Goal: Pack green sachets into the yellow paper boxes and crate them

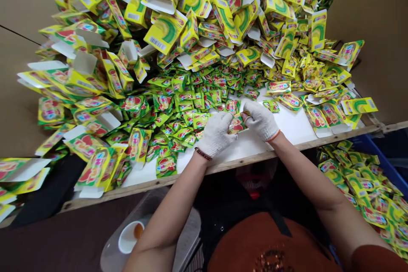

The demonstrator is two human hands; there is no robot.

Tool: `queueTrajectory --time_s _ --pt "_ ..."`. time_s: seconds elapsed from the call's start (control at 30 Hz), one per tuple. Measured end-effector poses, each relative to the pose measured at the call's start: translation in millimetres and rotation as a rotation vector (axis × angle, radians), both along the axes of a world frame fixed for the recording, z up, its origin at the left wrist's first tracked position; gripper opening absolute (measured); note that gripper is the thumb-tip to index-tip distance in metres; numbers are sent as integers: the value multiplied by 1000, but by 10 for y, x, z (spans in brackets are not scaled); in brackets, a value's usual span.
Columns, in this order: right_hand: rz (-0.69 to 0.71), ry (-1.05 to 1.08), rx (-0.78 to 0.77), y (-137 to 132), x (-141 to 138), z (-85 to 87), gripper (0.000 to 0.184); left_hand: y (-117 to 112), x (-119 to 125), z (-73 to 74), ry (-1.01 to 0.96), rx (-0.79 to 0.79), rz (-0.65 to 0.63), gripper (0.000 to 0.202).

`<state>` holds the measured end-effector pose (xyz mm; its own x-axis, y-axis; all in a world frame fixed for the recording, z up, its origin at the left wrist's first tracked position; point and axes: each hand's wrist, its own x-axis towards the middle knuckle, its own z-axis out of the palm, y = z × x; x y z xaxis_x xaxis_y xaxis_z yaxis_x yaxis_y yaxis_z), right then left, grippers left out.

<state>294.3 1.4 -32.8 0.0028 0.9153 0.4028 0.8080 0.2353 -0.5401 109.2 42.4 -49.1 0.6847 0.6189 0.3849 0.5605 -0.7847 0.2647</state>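
My left hand [216, 135], in a white knit glove with a beaded bracelet at the wrist, is closed on the left side of a small green and red sachet [237, 123]. My right hand [262, 122], gloved the same way, has its thumb and fingers pinched at the sachet's right side. Both hands hang low over the white tabletop [255, 143] near its front edge. Just beyond them lies a heap of small green sachets [191, 102]. Another sachet [270, 105] lies to the right of my right hand.
Open yellow-green boxes [165, 29] are piled high at the back and left. Filled-looking boxes [328, 115] lie at the right, near a cardboard wall [366, 29]. A blue crate [387, 165] of packets stands below right. A white cup [127, 238] sits below left.
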Motion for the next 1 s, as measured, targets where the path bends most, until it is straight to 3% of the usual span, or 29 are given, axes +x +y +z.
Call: queueTrajectory --time_s 0.23,0.37,0.47,0.63,0.73,0.9,1.0 --pt "110 466 -172 -33 115 -102 24 24 12 -7 48 52 84 48" --pt "-84 299 -127 -67 136 -107 12 11 12 -12 35 63 50 49" --pt "-75 184 -48 -83 66 -79 7 -28 30 -18 52 36 79 49" --pt "-119 336 -145 -111 14 -46 21 -74 68 -3 71 43 109 56" --pt "-158 329 -83 -123 16 -33 22 -67 77 -16 43 63 90 59" --pt "24 382 -186 -141 34 -72 19 -29 45 -45 20 50 112 49" --pt "-67 445 -143 -160 47 -100 20 -38 50 -28 32 41 115 53"
